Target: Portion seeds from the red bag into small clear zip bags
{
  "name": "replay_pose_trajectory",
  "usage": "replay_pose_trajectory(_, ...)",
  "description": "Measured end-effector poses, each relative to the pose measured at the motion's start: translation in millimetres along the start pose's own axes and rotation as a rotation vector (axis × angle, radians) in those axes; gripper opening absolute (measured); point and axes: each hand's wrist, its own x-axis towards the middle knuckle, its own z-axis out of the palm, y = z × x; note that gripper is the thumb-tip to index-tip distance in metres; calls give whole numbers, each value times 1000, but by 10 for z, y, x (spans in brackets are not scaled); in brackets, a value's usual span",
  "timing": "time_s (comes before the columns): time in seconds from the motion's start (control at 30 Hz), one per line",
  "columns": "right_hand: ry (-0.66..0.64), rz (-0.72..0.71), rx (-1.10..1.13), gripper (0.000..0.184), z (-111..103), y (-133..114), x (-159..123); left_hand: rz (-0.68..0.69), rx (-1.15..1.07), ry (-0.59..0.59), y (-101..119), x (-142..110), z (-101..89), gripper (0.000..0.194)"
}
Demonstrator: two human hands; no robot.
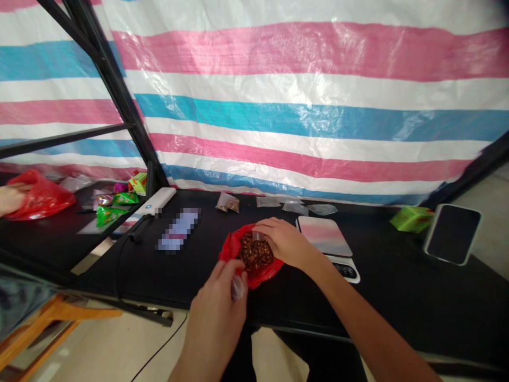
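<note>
A red plastic bag (265, 275) lies opened out on the black table, filled with small brown grains or kernels (254, 253). At its near left edge, my left hand (220, 302) is closed on a small clear plastic bag (237, 287). My right hand (287, 241) reaches over the bag's far right rim, its fingers bent down to the kernels. By those fingertips is a small translucent piece (258, 235); its kind is unclear, and the fingers partly hide it.
A filled clear packet (228, 202) and several flat clear bags (293, 206) lie behind. A digital scale (326, 236) is right of my hand. Farther right are a green box (411, 219) and a propped phone (452, 234). At far left, a person's hand (11, 199) touches another red bag (45, 196).
</note>
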Motion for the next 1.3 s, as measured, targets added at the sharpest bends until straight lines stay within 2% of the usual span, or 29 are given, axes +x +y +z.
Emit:
replay_pose_trajectory(0.03,-37,-27,-11,51,34,55,44,30,33,-65,-2,-61,62,26)
replay_pose_trajectory(0.1,-70,-45,-29,53,87,99,75,97,112,-120,-13,-67,137,36)
replay_pose_trajectory(0.2,-82,-8,-63,48,111,79,35,258,204,-166,-43,113,105,48)
replay_pose_trajectory(0.27,-90,16,-66,45,102,57,-9,343,221,-239,-66,229,47,42)
replay_pose_trajectory(0.37,-88,24,-18,42,86,37,-80,385,152,-333,-105,259,34,30)
replay_pose_trajectory(0.5,-52,30,101,39,95,9,-179,385,15,-363,-176,133,171,35)
replay_pose_trajectory(0.63,-41,33,140,41,108,-64,-260,398,42,-391,-217,11,252,36)
replay_pose_trajectory(0.73,-58,32,146,44,104,-131,-318,400,27,-431,-208,-67,207,29)
replay_pose_trajectory(0.83,-59,36,141,46,95,-178,-379,354,-95,-412,-184,-89,110,28)
replay_pose_trajectory(0.97,-49,41,154,45,86,-193,-421,293,-255,-279,-127,20,-65,30)
replay_pose_trajectory(1.07,-61,30,160,44,74,-198,-418,283,-290,-210,-64,96,-191,31)
replay_pose_trajectory(1.17,-91,10,139,46,62,-230,-424,282,-261,-279,-31,55,-218,31)
replay_pose_trajectory(1.23,-99,4,128,49,61,-263,-446,279,-227,-347,-54,-34,-157,33)
replay_pose_trajectory(1.3,-100,3,128,50,69,-296,-480,265,-212,-365,-115,-142,-64,33)
